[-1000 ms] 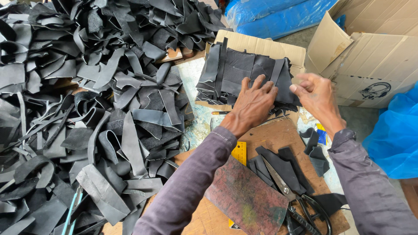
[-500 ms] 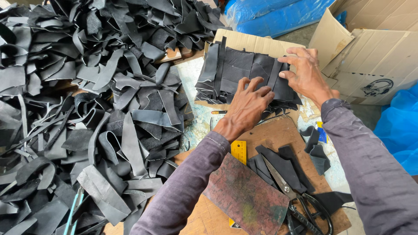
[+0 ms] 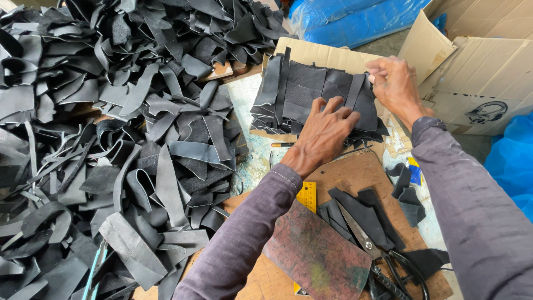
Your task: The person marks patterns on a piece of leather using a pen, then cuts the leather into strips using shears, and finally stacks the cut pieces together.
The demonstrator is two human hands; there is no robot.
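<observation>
Head view: left hand (image 3: 325, 130) lies flat, fingers spread, pinning the stack of black leather pieces (image 3: 311, 94); right hand (image 3: 395, 83) pinches its far corner, squaring it.

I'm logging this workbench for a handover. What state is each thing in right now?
left hand: flat, pressing on the stack
right hand: gripping the stack's far right corner
stack of black leather pieces: piled, roughly squared
scissors: lying closed, untouched
cardboard box: flaps open
loose leather strips: heaped, tangled
yellow ruler: lying flat, partly covered
</observation>
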